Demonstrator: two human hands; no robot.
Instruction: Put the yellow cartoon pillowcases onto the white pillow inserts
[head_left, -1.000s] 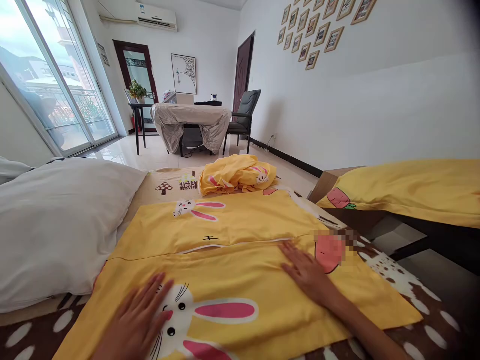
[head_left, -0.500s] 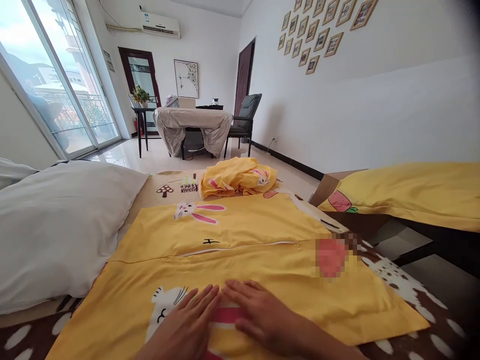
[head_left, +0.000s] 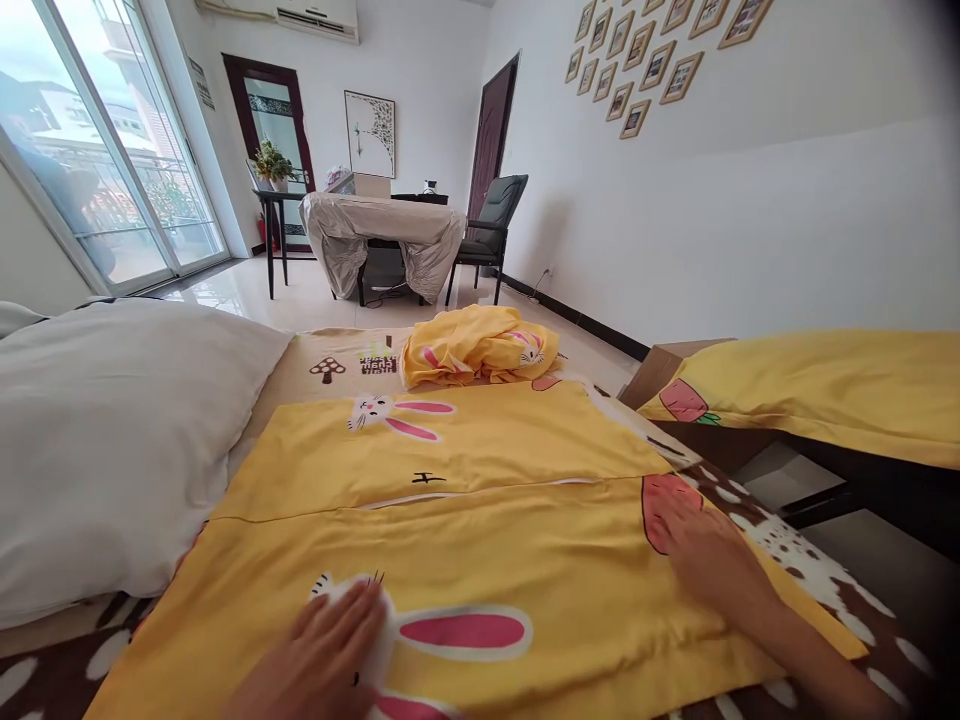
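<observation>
A yellow pillowcase (head_left: 480, 540) printed with white rabbits and a red strawberry lies spread flat, with a narrow slit across its middle. My left hand (head_left: 319, 645) rests flat on the rabbit's face at the lower left, fingers extended and nothing held. Over on the right, my right hand (head_left: 709, 560) lies spread on the cloth, its fingertips over the strawberry print (head_left: 660, 500). Slight wrinkles run through the cloth between the two hands.
A white pillow (head_left: 127, 440) lies on the left. Beyond the pillowcase sits a crumpled yellow cloth (head_left: 476, 345). At the right, another yellow cloth (head_left: 832, 385) covers part of a cardboard box (head_left: 652, 375). A covered table (head_left: 382, 215) and a chair (head_left: 495, 225) stand farther back.
My hands were close together at the centre and have moved apart, the left one to the left and down, the right one to the right and up onto the strawberry. The view has tilted down slightly.
</observation>
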